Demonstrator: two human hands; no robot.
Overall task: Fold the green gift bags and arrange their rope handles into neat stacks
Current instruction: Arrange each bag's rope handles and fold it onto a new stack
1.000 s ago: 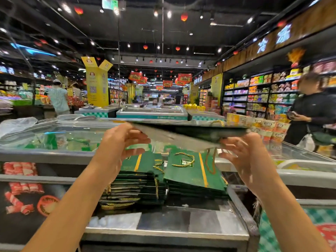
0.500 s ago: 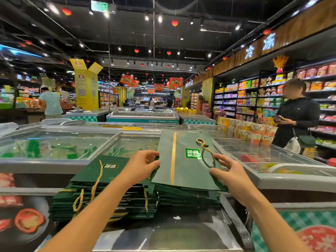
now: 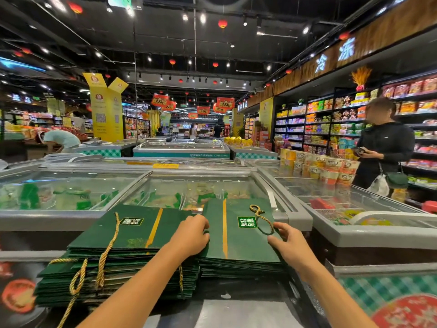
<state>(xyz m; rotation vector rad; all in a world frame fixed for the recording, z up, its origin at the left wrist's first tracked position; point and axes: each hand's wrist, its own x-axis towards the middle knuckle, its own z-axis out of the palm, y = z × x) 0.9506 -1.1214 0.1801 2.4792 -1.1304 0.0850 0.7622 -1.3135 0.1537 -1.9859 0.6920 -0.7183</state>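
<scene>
Two stacks of flat green bags lie side by side on a freezer lid (image 3: 248, 311), right in front of the person. The left stack (image 3: 123, 268) is ragged, its edges fanned out, and gold ropes (image 3: 101, 263) trail off its near left corner.

The right stack (image 3: 238, 266) is squarer, and both hands are on its top bag (image 3: 246, 245). That bag lies flat, face up. Its long axis seems to run away from the person, in line with the gold stripe (image 3: 224, 228) that goes from the near edge to the far one. The label (image 3: 247, 222) sits sideways. The rope (image 3: 261, 217) lies in a loop on the face near the right edge, so the handle end points right.

The left hand (image 3: 191, 235) has its grip closed on the bag's left edge. Its fingers curl down over it into the gap between the stacks, with the tips hidden. The right hand (image 3: 289, 245) keeps a loose, open grip: thumb and fingers spread and only lightly bent, their tips resting on the bag's right edge just beside the rope loop.

Behind the stacks are glass-topped freezers (image 3: 71, 218). A shopper in a dark top (image 3: 385, 143) stands off to the right by the shelves.
</scene>
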